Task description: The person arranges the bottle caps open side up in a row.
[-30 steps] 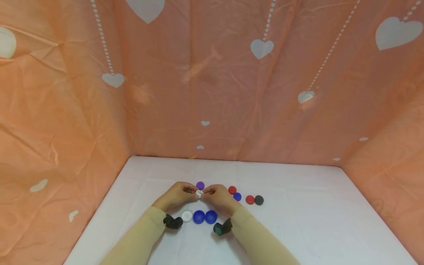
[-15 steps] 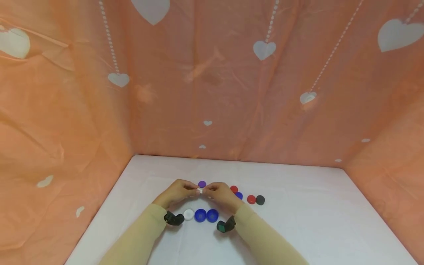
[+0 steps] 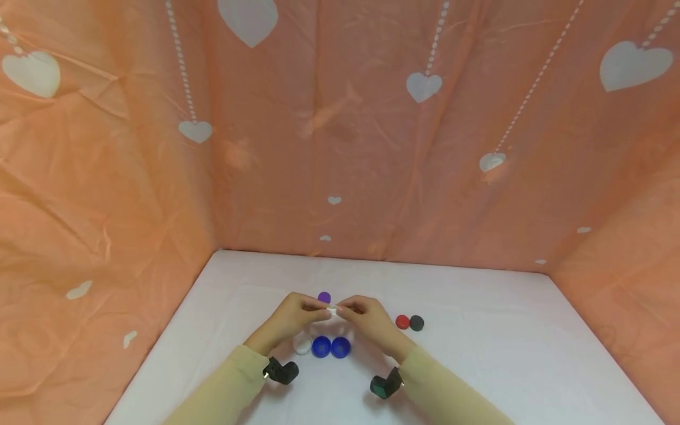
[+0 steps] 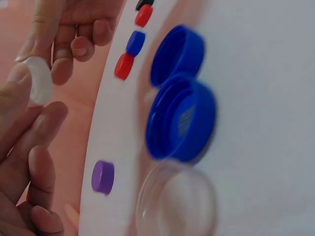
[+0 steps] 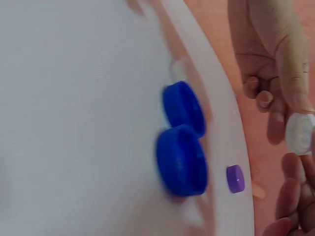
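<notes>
In the head view, my left hand (image 3: 292, 317) and right hand (image 3: 374, 321) meet above the table, pinching a small white round cap (image 3: 333, 310) between thumbs and fingers. Seen from the left wrist, the white cap (image 4: 40, 81) has the right hand's fingers above and the left hand's below. Just beyond the hands lies a purple cap (image 3: 324, 297). Nearer to me, two larger blue caps (image 3: 321, 347) lie hollow side up in a row with a clear whitish lid (image 3: 303, 345).
A red cap (image 3: 402, 321) and a black cap (image 3: 417, 323) lie touching to the right. Another red cap (image 4: 124, 66) and a small blue cap (image 4: 136, 44) show in the left wrist view, hidden behind the right hand from above. Orange cloth (image 3: 372, 177) encloses the white table (image 3: 478, 366).
Both hands, still pinching the white cap, have shifted slightly to the right. The right hand now hides the red and blue caps behind it. The cap has turned between the fingers.
</notes>
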Demonstrator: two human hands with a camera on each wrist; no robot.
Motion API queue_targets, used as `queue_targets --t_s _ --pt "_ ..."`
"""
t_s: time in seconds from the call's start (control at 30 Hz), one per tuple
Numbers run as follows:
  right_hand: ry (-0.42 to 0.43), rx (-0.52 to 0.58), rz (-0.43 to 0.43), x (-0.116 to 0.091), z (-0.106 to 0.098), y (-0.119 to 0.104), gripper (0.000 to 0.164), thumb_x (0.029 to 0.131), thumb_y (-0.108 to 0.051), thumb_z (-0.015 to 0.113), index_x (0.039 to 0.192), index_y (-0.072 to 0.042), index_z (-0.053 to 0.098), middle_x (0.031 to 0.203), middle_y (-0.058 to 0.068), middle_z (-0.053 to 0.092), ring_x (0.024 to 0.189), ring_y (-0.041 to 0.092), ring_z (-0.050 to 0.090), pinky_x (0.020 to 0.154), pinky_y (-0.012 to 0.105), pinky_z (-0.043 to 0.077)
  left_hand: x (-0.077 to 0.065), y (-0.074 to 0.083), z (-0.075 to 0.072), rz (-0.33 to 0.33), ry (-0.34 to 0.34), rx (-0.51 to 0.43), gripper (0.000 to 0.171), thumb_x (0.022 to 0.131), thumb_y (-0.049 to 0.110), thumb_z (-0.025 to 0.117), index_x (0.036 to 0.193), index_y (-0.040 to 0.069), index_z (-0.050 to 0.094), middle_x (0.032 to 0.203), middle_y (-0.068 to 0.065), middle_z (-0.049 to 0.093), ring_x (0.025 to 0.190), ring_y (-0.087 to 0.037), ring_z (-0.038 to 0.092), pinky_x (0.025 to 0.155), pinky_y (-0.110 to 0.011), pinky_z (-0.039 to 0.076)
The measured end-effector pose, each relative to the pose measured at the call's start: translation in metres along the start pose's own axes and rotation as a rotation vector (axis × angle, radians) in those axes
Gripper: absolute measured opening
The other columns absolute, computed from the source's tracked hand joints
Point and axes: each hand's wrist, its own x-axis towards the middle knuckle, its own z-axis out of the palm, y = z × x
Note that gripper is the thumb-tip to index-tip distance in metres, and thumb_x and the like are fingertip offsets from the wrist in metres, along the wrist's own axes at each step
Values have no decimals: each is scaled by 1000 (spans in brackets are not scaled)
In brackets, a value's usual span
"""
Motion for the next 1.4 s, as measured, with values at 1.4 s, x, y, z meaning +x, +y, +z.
queue_targets --t_s 1.4 --pt "81 100 76 -13 0 15 26 99 -33 56 104 -10 66 94 3 70 90 27 59 75 35 49 2 -7 25 69 60 -57 14 90 21 70 95 9 76 90 -2 71 84 -15 62 74 -30 52"
